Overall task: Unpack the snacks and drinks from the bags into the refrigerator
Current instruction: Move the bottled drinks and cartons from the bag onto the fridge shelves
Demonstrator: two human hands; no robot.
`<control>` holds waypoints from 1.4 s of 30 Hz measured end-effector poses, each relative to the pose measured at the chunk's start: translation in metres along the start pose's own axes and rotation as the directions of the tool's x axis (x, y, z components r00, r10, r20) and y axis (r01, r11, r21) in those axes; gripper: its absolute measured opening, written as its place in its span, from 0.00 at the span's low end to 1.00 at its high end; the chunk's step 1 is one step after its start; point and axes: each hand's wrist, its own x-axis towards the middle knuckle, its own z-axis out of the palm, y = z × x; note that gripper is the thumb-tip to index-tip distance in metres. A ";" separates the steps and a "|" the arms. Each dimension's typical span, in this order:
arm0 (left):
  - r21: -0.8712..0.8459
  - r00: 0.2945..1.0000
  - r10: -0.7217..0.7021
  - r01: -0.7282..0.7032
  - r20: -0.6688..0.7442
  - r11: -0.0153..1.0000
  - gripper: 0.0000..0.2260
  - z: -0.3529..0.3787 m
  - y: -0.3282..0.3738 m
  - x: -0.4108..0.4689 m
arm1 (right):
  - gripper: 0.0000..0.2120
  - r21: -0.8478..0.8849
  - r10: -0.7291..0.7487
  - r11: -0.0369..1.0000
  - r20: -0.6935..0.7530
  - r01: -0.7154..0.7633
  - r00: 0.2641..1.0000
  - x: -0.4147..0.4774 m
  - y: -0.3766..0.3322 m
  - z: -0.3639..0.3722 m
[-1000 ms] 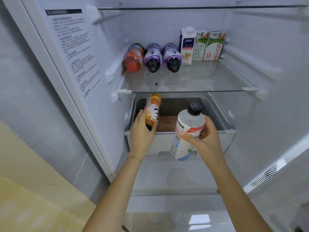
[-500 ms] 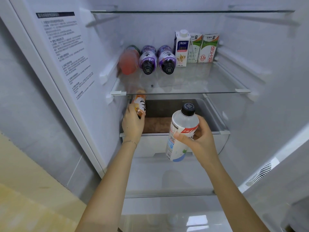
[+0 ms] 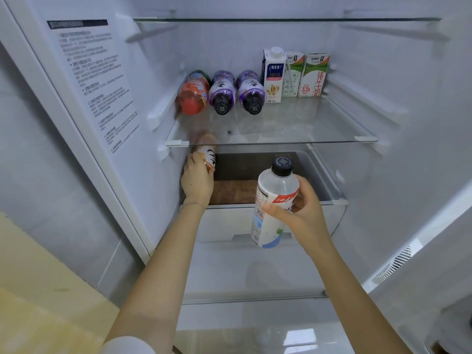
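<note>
Head view: my left hand (image 3: 198, 183) grips one orange-labelled bottle (image 3: 208, 155) under the glass shelf (image 3: 281, 143); my right hand (image 3: 306, 213) grips one clear cylindrical bottle (image 3: 277, 185) below it. On it: three bottles (image 3: 222, 94), three cartons (image 3: 293, 75).

Small orange plastic bottle (image 3: 208, 157), under the front left corner of the clear glass shelf (image 3: 306, 123): orange, with black-and-white tiger stripes.
Large clear plastic bottle (image 3: 274, 208): black cap up top, white label, red band, blue at the base.
Round red-orange plastic bottle (image 3: 192, 97), shelf's left edge: red-orange, green far end.
Purple plastic bottle (image 3: 221, 94) and its purple twin (image 3: 250, 94): purple wraps, white-and-black streaks, black caps.
Tall white paper carton (image 3: 273, 75): dark blue panel, white cap, golden grain.
Green-and-white paper carton (image 3: 292, 75), second green-and-white carton (image 3: 313, 75): red lettering on the second.
Translucent plastic drawer (image 3: 332, 175): whitish walls, and there's a mottled brown floor.
White wall sticker (image 3: 89, 72): black print, black header bar.
</note>
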 end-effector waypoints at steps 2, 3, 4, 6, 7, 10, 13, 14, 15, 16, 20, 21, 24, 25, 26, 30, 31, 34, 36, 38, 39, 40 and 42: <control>0.022 1.000 0.004 -0.004 -0.005 1.000 0.19 0.003 -0.001 0.003 | 0.28 0.002 0.001 1.000 0.002 -0.001 1.000 0.000 0.000 0.000; 0.030 1.000 0.008 -0.008 -0.010 1.000 0.20 0.004 -0.002 0.004 | 0.28 0.003 0.003 1.000 0.003 -0.003 1.000 0.001 0.000 0.000; 0.038 1.000 0.012 -0.012 -0.014 0.999 0.20 0.005 -0.002 0.005 | 0.28 0.005 0.005 1.000 0.004 -0.005 1.000 0.001 0.000 0.000; 0.045 1.000 0.017 -0.016 -0.019 0.999 0.20 0.006 -0.003 0.007 | 0.28 0.006 0.005 1.000 0.006 -0.006 1.000 0.001 0.000 0.000; 0.041 1.000 0.015 -0.014 -0.020 0.999 0.20 0.007 -0.003 0.007 | 0.28 0.004 0.003 1.000 0.005 -0.003 1.000 0.001 -0.001 0.000; 0.014 1.000 0.001 -0.001 -0.026 1.000 0.19 0.009 -0.004 0.011 | 0.29 0.008 -0.003 1.000 0.006 0.003 1.000 0.000 -0.002 -0.001; 0.008 1.000 -0.002 0.002 -0.030 1.000 0.19 0.010 -0.005 0.012 | 0.29 0.007 -0.012 1.000 0.011 0.012 1.000 0.001 -0.002 0.000; 0.014 1.000 -0.001 0.001 -0.029 1.000 0.19 0.011 -0.004 0.012 | 0.29 0.005 -0.012 1.000 0.011 0.012 1.000 0.000 -0.002 0.000; 0.019 1.000 0.001 -0.001 -0.029 1.000 0.19 0.011 -0.004 0.012 | 0.29 0.005 -0.015 1.000 0.013 0.015 1.000 0.000 -0.002 0.000; 0.023 1.000 0.001 0.000 -0.030 1.000 0.18 0.011 -0.004 0.012 | 0.29 0.005 -0.018 1.000 0.016 0.018 1.000 0.000 -0.002 0.000; 0.024 1.000 0.011 -0.010 -0.027 1.000 0.19 0.011 -0.006 0.012 | 0.31 0.022 -0.028 0.999 0.028 0.028 0.999 -0.002 -0.002 0.001; 0.014 1.000 0.017 -0.017 -0.025 1.000 0.20 0.011 -0.007 0.011 | 0.31 0.028 -0.034 0.999 0.030 0.033 0.999 -0.002 -0.003 0.001; -0.030 0.999 0.018 -0.019 -0.035 0.999 0.20 0.009 -0.008 0.010 | 0.31 0.044 -0.057 0.997 0.030 0.056 0.998 -0.003 -0.004 0.002; -0.028 0.999 0.020 -0.021 -0.037 0.999 0.20 0.008 -0.008 0.009 | 0.31 0.050 -0.068 0.997 0.026 0.067 0.997 -0.002 -0.005 0.003; -0.017 0.999 0.028 -0.028 -0.040 0.999 0.20 0.007 -0.008 0.009 | 0.31 0.058 -0.079 0.995 0.015 0.078 0.997 -0.002 -0.005 0.004; -0.019 0.996 0.053 -0.055 -0.064 0.998 0.20 0.003 -0.007 0.007 | 0.32 0.142 -0.118 0.982 -0.055 0.125 0.991 0.003 -0.009 0.010; -0.029 0.995 0.062 -0.065 -0.075 0.997 0.20 0.001 -0.007 0.006 | 0.32 0.163 -0.130 0.977 -0.067 0.139 0.989 0.005 -0.010 0.012; -0.085 0.989 0.102 -0.112 -0.112 0.990 0.20 -0.005 -0.004 0.000 | 0.33 0.165 -0.184 0.967 -0.071 0.194 0.980 0.013 -0.013 0.017; -0.147 0.984 0.134 -0.151 -0.117 0.977 0.19 -0.011 -0.003 -0.004 | 0.34 0.149 -0.205 0.966 -0.058 0.211 0.977 0.019 -0.012 0.021; -0.268 0.979 0.171 -0.196 -0.115 0.943 0.18 -0.017 -0.002 -0.009 | 0.35 0.130 -0.219 0.966 -0.042 0.223 0.975 0.025 -0.010 0.025; -0.337 0.974 0.194 -0.222 -0.115 0.915 0.17 -0.022 0.001 -0.013 | 0.36 0.122 -0.229 0.965 -0.035 0.232 0.973 0.027 -0.009 0.027; -0.403 0.969 0.216 -0.245 -0.116 0.882 0.16 -0.026 0.004 -0.018 | 0.36 0.116 -0.240 0.963 -0.030 0.242 0.970 0.029 -0.008 0.029; -0.542 0.964 0.252 -0.257 -0.084 0.800 0.15 -0.041 0.016 -0.035 | 0.35 0.098 -0.262 0.960 -0.017 0.263 0.965 0.033 -0.007 0.033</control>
